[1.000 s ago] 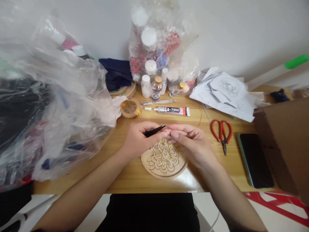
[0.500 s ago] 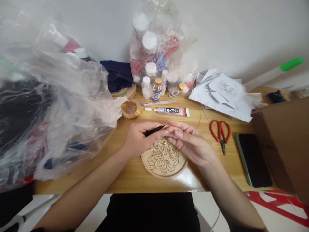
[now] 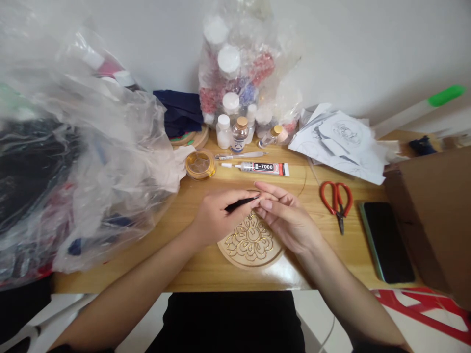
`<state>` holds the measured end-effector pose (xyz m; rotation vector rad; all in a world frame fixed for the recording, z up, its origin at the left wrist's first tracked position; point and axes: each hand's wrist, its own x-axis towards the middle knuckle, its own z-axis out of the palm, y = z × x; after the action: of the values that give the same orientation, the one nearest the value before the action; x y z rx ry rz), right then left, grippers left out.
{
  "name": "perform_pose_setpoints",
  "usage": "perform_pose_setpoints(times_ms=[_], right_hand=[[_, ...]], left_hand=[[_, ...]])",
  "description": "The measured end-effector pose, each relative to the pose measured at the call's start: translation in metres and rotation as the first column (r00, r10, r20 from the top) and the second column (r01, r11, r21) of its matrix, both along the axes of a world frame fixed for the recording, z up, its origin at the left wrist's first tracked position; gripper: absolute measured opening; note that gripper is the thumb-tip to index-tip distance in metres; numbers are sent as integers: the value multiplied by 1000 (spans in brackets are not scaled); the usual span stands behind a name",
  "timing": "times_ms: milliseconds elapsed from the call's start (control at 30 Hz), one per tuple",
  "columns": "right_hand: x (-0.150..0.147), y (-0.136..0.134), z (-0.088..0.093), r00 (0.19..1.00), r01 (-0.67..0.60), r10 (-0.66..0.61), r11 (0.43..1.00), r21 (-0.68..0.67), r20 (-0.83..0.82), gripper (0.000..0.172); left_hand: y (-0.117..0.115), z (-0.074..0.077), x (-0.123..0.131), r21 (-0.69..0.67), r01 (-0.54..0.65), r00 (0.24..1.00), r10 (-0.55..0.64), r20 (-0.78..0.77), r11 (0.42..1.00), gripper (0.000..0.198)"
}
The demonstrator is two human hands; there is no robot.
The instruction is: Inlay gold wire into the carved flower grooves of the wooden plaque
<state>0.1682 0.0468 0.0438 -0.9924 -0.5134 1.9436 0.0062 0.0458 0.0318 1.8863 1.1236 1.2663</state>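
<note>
My left hand (image 3: 219, 213) is closed around black tweezers (image 3: 240, 203), whose tips point right to the fingertips of the other hand. My right hand (image 3: 285, 211) has its thumb and fingers pinched together right at those tips. A thin gold wire (image 3: 305, 179) curves over the table just beyond the right hand; what lies between the fingertips is too small to make out. Beneath both hands rests a round wooden board (image 3: 253, 262), partly covered by them. Gold outlines form a flower (image 3: 253, 235) on it.
Beyond the hands lie a gold wire spool (image 3: 200, 164), a glue tube (image 3: 263, 168) and a white pen (image 3: 243, 156). Small bottles (image 3: 240, 133) stand behind. Red-handled pliers (image 3: 338, 203), a phone (image 3: 386, 242) and a cardboard box (image 3: 430, 220) occupy the right. Plastic bags (image 3: 121, 162) crowd the left.
My left hand has shifted slightly right, bringing the tweezer tips from above the right fingertips down to them. The right hand has barely moved.
</note>
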Motion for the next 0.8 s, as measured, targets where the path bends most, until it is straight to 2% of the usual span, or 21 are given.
perform_pose_setpoints(times_ms=[167, 567, 733, 800], right_hand=[[0, 0, 0, 999, -2, 2, 1000, 17, 35, 30], [0, 0, -1, 1000, -7, 6, 1000, 27, 29, 32], [-3, -2, -2, 999, 39, -39, 999, 30, 22, 33], [-4, -3, -3, 998, 60, -61, 997, 38, 19, 31]], left_hand=[[-1, 0, -1, -42, 6, 999, -8, -33, 999, 9], [-1, 4, -1, -206, 23, 999, -17, 35, 978, 10], [0, 1, 0, -170, 34, 998, -24, 60, 985, 8], [0, 2, 1, -208, 55, 995, -36, 94, 977, 7]])
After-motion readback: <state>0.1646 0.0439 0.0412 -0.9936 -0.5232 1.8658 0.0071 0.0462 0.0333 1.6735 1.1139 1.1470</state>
